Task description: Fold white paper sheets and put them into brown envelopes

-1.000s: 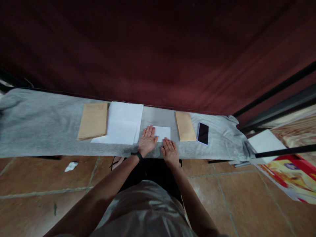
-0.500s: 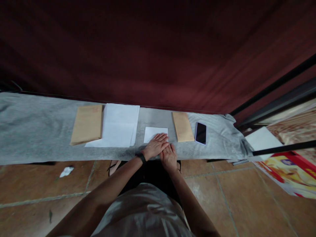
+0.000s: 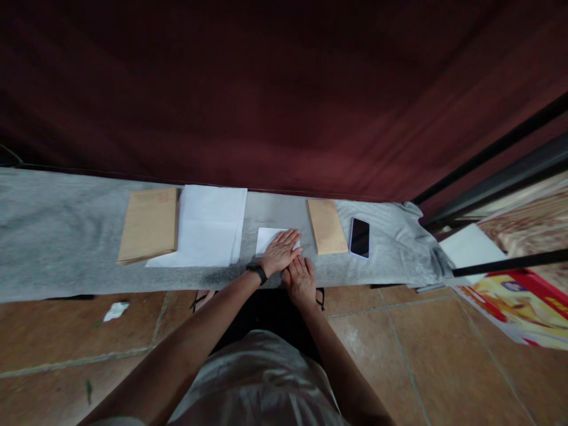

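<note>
Fingers (image 3: 291,238) of the left hand (image 3: 278,254) lie extended, nearly together, across a white rectangular paper (image 3: 265,238); the right hand (image 3: 300,284), fingers likewise, rests just beside. The paper sits between larger sheets (image 3: 206,228) and a brown envelope (image 3: 328,228) on grey cloth (image 3: 273,208), wrinkled rightward. Brown tiles (image 3: 373,355) spread below; a dark red curtain (image 3: 266,112) hangs beyond.

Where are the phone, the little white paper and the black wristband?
Phone (image 3: 359,238): head view, middle of its dark screen.
Little white paper (image 3: 265,239): head view, its uncovered left part.
Black wristband (image 3: 259,271): head view, middle of its upper side.
</note>
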{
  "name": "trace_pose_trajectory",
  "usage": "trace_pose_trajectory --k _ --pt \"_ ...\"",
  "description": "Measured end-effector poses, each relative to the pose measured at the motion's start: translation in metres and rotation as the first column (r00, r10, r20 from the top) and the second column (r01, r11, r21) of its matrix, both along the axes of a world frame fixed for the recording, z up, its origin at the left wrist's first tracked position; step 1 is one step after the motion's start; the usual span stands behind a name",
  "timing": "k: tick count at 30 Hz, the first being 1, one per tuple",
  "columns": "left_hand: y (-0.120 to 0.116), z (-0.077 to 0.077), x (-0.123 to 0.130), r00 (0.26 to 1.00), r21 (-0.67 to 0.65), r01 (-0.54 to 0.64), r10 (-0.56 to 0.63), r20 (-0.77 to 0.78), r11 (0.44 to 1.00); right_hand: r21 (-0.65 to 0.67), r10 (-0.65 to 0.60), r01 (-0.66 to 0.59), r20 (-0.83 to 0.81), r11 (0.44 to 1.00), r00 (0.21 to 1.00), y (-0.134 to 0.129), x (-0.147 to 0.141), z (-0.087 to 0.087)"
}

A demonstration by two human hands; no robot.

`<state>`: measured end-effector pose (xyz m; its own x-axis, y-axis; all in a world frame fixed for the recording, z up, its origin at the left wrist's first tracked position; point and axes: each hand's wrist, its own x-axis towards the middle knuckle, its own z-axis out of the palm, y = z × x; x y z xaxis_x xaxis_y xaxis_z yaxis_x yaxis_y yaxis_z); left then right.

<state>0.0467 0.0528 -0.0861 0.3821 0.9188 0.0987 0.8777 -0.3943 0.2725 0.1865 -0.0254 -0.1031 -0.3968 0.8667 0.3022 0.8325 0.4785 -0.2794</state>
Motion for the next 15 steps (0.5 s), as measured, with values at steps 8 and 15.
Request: trace_pose_trajectory --k 8,15 --pt "0.012 0.0 -0.002 0.999 -0.019 -0.042 0.042 0.006 0.999 0.003 -0.012 0.012 -0.005 1.0 1.0 0.0 0.0 0.0" --pt "-0.013 -0.003 -0.009 1.0 -0.007 0.022 -0.022 -0.002 1.0 0.017 -0.004 0.004 -0.002 1.0 1.0 0.0 -0.001 -0.003"
